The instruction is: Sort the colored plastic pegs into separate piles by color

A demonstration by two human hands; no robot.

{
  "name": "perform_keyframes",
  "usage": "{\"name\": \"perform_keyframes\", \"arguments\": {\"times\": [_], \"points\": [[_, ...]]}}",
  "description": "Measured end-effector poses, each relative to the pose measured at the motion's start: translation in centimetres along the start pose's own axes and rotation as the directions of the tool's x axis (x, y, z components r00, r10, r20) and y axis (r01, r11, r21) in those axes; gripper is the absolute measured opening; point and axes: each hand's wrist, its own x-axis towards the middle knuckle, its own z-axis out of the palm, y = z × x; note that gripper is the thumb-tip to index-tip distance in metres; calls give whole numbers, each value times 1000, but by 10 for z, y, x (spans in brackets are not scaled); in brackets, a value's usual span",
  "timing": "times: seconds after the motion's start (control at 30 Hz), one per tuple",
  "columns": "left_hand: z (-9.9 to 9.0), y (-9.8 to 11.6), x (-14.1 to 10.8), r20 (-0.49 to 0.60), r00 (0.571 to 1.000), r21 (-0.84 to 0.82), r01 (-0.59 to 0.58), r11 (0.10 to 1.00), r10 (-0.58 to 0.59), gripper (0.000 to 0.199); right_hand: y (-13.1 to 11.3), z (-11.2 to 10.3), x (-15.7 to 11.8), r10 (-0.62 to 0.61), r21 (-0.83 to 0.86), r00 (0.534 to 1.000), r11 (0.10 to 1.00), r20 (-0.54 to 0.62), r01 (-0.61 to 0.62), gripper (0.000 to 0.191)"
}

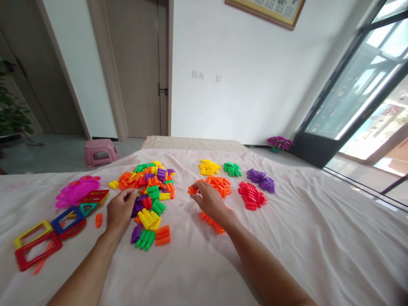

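Note:
My left hand point(120, 209) is at the left edge of a mixed pile of plastic building pieces point(153, 192) in orange, green, yellow, purple and red. Its thumb and fingertips are pinched together, and whatever is between them is hidden. Orange building pieces point(192, 190) show at the fingertips of my right hand point(211, 199), whose fingers curl over them. Close by lies an orange heap point(219, 185), and more orange pieces point(213, 223) are partly covered by my right wrist. Single-colour heaps lie beyond: yellow point(209, 167), green point(232, 169), purple point(261, 180) and red point(252, 195).
A pale cloth point(318, 238) with wrinkles covers the work surface. To the left are a magenta scalloped tray point(78, 191), a blue square frame point(67, 219), a red frame point(38, 250) and a loose orange piece point(99, 220). Behind stands a pink stool point(101, 152).

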Motion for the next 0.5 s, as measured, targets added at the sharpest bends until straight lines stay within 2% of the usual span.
{"name": "perform_keyframes", "arguments": {"times": [0.1, 0.2, 0.33, 0.5], "points": [[0, -1, 0, 4, 1000, -6, -1, 1000, 1, 40, 39, -22, 10, 181, -5, 978, 983, -100, -183, 23], [0, -2, 0, 11, 1000, -3, 9, 1000, -9, 40, 83, -33, 14, 296, -50, 942, 950, -157, -307, 24], [1, -3, 1, 11, 1000, 11, -1, 1000, 1, 39, 131, -31, 13, 377, -96, 905, 911, -197, -400, 26], [1, -3, 1, 8, 1000, 19, -2, 1000, 2, 40, 157, -19, 11, 413, -100, 893, 896, -178, -433, 27]]}}
